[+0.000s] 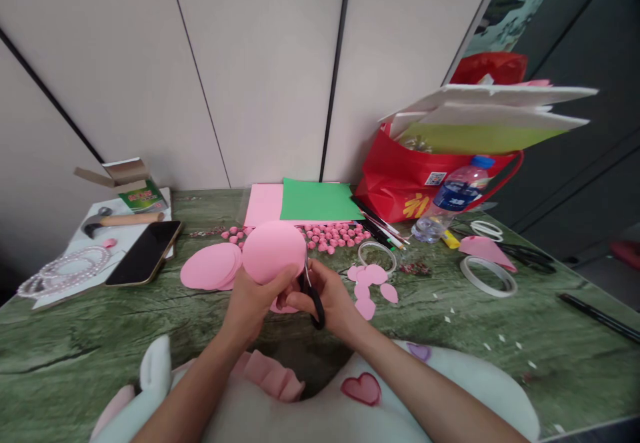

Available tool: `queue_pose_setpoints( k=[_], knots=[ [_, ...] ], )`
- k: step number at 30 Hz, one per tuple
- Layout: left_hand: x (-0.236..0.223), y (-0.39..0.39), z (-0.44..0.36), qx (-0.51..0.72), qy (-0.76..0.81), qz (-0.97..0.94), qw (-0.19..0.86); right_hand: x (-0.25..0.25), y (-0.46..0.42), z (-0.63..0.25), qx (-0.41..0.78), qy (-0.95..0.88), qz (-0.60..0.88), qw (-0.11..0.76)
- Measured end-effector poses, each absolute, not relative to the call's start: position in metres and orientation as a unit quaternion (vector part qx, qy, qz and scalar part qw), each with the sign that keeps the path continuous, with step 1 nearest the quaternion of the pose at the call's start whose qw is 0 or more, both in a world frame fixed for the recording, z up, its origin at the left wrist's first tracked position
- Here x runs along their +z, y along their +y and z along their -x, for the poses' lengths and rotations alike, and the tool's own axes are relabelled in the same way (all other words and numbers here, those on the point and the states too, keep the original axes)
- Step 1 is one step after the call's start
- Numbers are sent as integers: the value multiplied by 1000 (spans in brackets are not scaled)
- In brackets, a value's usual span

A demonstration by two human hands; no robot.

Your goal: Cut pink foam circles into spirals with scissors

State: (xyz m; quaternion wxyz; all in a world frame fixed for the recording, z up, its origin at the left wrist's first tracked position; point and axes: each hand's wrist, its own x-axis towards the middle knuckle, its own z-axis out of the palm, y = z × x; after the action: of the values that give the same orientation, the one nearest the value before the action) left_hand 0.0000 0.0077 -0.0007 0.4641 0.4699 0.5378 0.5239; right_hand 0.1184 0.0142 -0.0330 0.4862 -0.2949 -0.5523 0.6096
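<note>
- Pale wall panels (265,83) back the scene, dark seams dropping toward the rear of the work surface.
- Green wood-grain tabletop (120,336) stretches across the foreground, craft supplies lying on both sides.
- White plush (440,390), marked with hearts, sits along the near side beneath the person's forearms (203,373).
- Red bag (393,186) stands at right rear, flat boards (490,133) jutting from its mouth, a bottle (453,200) just in front.
- Left hand (255,296) pinches a pink paper disc (273,250) at its lower edge, thumb across the near face; right hand (333,296) curls around the black handles of scissors (317,306).
- Raised above the table's middle, the disc looks light and thin, stiff enough to stand from the grip yet likely to crease if squeezed. Its lower rim, well away from the blades, seems the safest hold.
- Rigid and probably heavier than paper, the scissors meet the disc's right edge; their handle loops offer the surest purchase. Blade opening cannot be told.
- Pink ovals (207,266) overlap at left, likely to slide on one another.
- Petal-shaped pieces (375,274) lie right of the hands, flimsy-looking, best lifted by an edge.
- Pink pellets (334,235) cluster behind, apparently prone to roll.
</note>
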Motion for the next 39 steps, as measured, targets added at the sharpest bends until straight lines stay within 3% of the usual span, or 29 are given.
queue_pose_setpoints(
  k=[29, 39],
  knots=[
    [-1, 8, 4, 520, 544, -476, 455, -33, 14, -120, 622, -539, 310, 475],
    [-2, 10, 2, 532, 477, -455, 531, -37, 14, -117, 639, -528, 304, 469]
  ],
)
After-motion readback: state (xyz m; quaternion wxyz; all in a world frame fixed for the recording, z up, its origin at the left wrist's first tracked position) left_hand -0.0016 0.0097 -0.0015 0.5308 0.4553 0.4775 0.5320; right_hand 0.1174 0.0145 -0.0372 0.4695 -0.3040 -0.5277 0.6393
